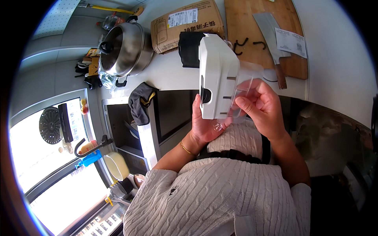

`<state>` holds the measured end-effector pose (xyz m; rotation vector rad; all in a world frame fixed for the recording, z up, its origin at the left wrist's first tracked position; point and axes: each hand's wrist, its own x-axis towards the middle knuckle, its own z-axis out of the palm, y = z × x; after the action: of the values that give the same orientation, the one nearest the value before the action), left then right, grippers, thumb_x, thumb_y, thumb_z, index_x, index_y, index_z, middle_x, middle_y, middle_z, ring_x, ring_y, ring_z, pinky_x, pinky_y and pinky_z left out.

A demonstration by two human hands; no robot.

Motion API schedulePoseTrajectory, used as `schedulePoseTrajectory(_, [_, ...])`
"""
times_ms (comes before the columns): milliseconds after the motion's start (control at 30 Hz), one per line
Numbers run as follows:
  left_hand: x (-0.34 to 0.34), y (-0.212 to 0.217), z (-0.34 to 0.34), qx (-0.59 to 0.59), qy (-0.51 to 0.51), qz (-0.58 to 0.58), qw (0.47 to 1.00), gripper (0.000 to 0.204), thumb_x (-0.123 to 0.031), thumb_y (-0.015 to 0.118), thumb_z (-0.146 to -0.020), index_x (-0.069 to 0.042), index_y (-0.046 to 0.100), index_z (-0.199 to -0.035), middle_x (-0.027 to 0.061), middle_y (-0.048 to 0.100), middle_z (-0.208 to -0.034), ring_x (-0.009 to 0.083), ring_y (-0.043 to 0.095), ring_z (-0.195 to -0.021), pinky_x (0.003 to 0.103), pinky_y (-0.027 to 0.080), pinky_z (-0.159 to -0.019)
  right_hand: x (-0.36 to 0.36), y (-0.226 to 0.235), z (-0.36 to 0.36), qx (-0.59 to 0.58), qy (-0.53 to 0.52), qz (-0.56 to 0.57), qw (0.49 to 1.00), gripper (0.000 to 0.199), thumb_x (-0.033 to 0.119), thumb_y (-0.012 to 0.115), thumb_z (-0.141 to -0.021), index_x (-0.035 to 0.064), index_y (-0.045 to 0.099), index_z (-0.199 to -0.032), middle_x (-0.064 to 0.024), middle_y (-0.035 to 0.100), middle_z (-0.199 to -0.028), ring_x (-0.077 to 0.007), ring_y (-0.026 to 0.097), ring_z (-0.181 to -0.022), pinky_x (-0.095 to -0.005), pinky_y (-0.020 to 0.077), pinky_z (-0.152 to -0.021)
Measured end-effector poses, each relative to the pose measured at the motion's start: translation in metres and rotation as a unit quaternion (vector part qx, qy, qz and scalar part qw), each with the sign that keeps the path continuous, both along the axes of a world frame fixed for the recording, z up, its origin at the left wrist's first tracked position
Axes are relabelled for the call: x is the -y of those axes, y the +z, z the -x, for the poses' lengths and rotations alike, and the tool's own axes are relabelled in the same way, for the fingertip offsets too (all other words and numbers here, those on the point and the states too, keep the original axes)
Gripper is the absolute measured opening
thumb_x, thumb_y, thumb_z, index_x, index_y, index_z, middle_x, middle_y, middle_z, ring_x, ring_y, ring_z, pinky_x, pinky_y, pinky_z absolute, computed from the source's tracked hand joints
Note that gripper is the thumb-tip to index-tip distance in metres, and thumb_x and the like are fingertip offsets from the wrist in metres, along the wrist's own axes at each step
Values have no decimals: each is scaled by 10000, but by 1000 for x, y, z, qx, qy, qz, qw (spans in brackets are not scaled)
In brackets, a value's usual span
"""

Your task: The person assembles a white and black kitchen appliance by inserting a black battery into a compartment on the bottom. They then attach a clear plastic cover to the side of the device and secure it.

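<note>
Both my hands hold up a white plastic device (220,70) with a clear plastic container (252,72) on its right side. My left hand (202,126) grips it from below, thumb up along the left edge near a dark oval opening. My right hand (262,106) pinches the clear wall between thumb and fingers. The container appears set against the device's slotted side; how it is joined I cannot make out. Behind the device's far left lies a black pouch-like thing (189,49) on the white counter (167,72).
A brown cardboard box (189,29) and a steel steamer pot (132,47) stand at the back. Rightward, a cutting board (244,19) bears a cleaver (269,33), black hooks (240,45) and a paper slip (290,42). A grey cloth (141,104) hangs left; a sink faucet (94,149) is lower.
</note>
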<state>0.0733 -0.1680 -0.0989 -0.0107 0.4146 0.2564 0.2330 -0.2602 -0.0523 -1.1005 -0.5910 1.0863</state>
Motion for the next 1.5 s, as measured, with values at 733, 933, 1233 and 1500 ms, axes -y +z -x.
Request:
schedulePoseTrajectory(733, [1, 2, 1, -4, -2, 31, 999, 687, -676, 471, -828, -146, 527, -1261, 52, 581, -1208, 204, 573, -1079, 383, 541, -791, -4, -33, -6, -138, 51, -49, 988, 226, 74, 648, -884, 43, 551, -1085, 0, 613, -864, -67, 589, -789, -207, 466, -661])
schedulePoseTrajectory(933, [3, 5, -2, -77, -12, -27, 997, 785, -734, 430, -809, -153, 463, -1335, 63, 568, -1205, 203, 582, -1009, 279, 500, -581, -5, -35, -7, -164, 58, -48, 984, 211, 73, 652, -880, 42, 569, -1071, -1, 614, -867, -73, 593, -793, -211, 465, -669])
schedulePoseTrajectory(1233, [2, -1, 1, -34, -1, -14, 999, 771, -722, 449, -808, -148, 477, -1321, 74, 541, -1248, 223, 566, -1050, 326, 544, -731, -4, -31, -7, -159, 45, -44, 985, 262, 44, 664, -863, 25, 553, -1099, -19, 624, -884, -81, 605, -818, -216, 493, -723])
schedulePoseTrajectory(1500, [1, 1, 0, -16, 19, 18, 1000, 759, -711, 459, -811, -138, 489, -1308, 87, 542, -1258, 232, 566, -1047, 348, 549, -755, -3, -22, -2, -125, -3, -66, 990, 237, 25, 681, -845, 19, 543, -1038, -64, 661, -915, -83, 617, -808, -222, 510, -752])
